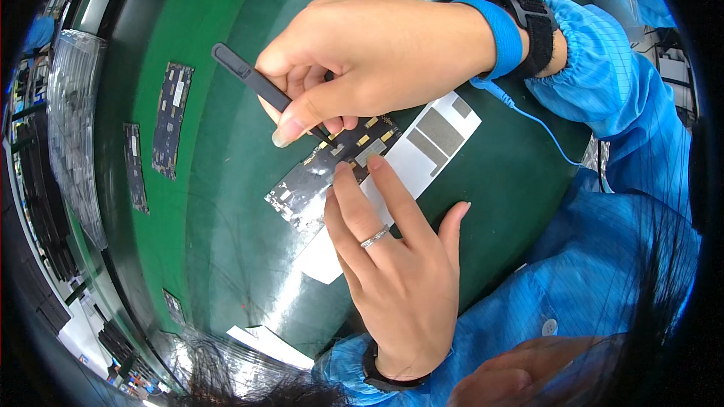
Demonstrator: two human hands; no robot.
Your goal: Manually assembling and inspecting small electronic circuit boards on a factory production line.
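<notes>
Right hand [369,56] pinches the black tweezers [260,83], tips down on the dark circuit board [332,169] right under the grip. The board's long axis slants away toward the lower left. Left hand [400,271], the nearer one, lies open, two fingertips [341,173] pressing the board onto the white sheet [422,143] on the green mat [226,241].

The tweezers' [249,75] tips vanish under the right hand [369,56]. The left hand [396,271] covers part of the white sheet [422,147] and circuit board [317,181]. Boards [172,117] at the counter's [226,256] left blur beyond detail.
</notes>
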